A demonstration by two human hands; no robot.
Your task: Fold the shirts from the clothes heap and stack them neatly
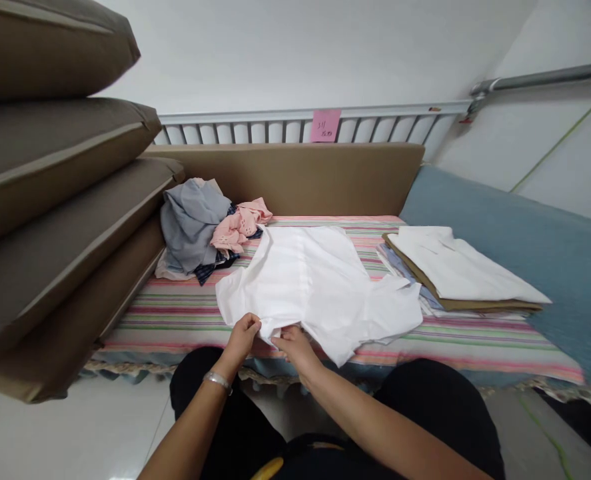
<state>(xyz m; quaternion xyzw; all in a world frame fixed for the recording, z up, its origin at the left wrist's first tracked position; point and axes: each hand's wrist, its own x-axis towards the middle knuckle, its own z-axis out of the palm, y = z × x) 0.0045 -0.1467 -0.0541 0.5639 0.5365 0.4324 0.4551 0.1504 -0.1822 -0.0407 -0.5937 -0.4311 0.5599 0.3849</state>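
Note:
A white short-sleeved shirt [320, 280] lies spread on a striped cloth [175, 313], its near edge close to my lap. My left hand [244, 333] pinches that near edge, a bracelet on its wrist. Just to the right, my right hand [295, 347] is closed on the same edge, its fingertips partly tucked behind the fabric. Between the two hands the cloth is slightly lifted and bunched. One sleeve points left and the other reaches right toward a pile of folded clothes [470, 267], with a white garment on top.
A loose heap of clothes [195, 220], grey, pink and dark plaid, sits at the back left. Brown cushions [65, 153] are stacked along the left side. A brown board-like cushion [295, 177] stands against the radiator [245, 132], which carries a pink note [325, 125].

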